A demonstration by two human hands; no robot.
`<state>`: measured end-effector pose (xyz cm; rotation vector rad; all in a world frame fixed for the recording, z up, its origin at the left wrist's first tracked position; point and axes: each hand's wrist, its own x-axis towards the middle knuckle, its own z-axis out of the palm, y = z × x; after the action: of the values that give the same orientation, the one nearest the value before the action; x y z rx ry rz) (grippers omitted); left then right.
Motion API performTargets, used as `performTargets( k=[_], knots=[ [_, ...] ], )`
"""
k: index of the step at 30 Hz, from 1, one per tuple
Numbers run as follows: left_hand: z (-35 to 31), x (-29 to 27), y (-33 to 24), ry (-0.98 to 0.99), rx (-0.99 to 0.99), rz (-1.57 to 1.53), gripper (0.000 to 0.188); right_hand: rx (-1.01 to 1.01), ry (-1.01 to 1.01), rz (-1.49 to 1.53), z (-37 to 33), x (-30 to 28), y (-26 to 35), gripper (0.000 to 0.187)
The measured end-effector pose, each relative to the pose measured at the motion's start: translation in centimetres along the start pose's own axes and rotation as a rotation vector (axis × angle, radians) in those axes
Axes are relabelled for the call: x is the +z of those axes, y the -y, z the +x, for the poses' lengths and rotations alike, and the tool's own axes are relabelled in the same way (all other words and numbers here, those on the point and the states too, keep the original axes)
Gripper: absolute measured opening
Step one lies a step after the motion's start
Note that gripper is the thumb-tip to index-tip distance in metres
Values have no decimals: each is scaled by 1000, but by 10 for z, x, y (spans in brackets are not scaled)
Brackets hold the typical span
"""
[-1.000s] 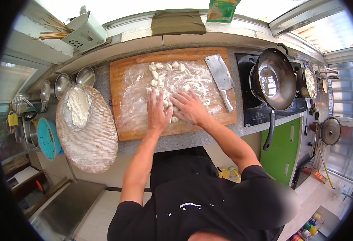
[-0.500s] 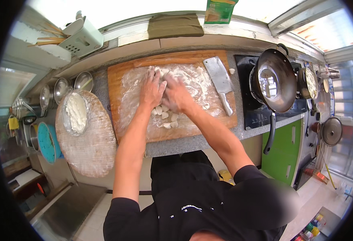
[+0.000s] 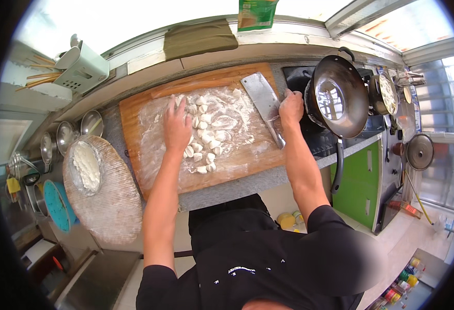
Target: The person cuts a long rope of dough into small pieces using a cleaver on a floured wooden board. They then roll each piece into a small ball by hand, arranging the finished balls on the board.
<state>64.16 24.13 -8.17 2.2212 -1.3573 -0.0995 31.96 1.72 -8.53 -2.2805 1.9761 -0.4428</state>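
Left hand (image 3: 177,126) reaches over the board (image 3: 132,129) with fingers loosely spread, at the left edge of the dough pieces (image 3: 202,125); whether the fingertips press on a piece cannot be told. The right hand (image 3: 291,108) is curled, its fingers drawn in, between the board and the stove (image 3: 322,147), just beside the cleaver (image 3: 260,93); whether it pinches anything is hidden.

The pieces lie loose in the middle of the board, in a straggling band from near its near side toward its far side, some touching, others apart, with white powder smeared around them. Dividing looks done for these: they are separate stubby lumps, and no uncut length of dough shows. Flattening looks undone, since none in sight is a thin round.

Nearest, the grey edge of the counter (image 3: 211,191) runs along the front of the board. To the left, the round ridged tray (image 3: 105,212) carries a bowl of flour (image 3: 86,165). The cleaver lies flat along the right side of the board, handle toward the person. Beyond the right hand, the wok (image 3: 353,93) sits on the stove, with a pot (image 3: 384,95) past it. Farthest, a folded cloth (image 3: 200,39) and a green packet (image 3: 255,13) line the sill.
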Motion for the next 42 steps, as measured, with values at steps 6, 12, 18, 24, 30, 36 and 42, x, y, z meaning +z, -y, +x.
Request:
performTargets(
  k=[6,12,18,24,30,36,42],
  knots=[
    [0,-7,-33,488,123,119,57,-55,-158,136,6,17,-7,17],
    [-48,-24,-29,508,258,114,57,-210,124,510,-41,-25,92,18],
    [-76,-20,11,265,-91,125,64,-648,542,409,-138,-5,160,53],
    [-86,-13,30,12,-149,-187,60,-1190,563,46,-135,5,203,80],
    [-38,-20,37,54,-94,-216,50,-957,508,186,-82,11,198,67],
    [33,-22,29,108,36,-144,47,-654,265,363,-70,12,153,49],
    [35,-17,28,352,60,-143,52,-664,275,304,-72,28,155,59]
  ],
)
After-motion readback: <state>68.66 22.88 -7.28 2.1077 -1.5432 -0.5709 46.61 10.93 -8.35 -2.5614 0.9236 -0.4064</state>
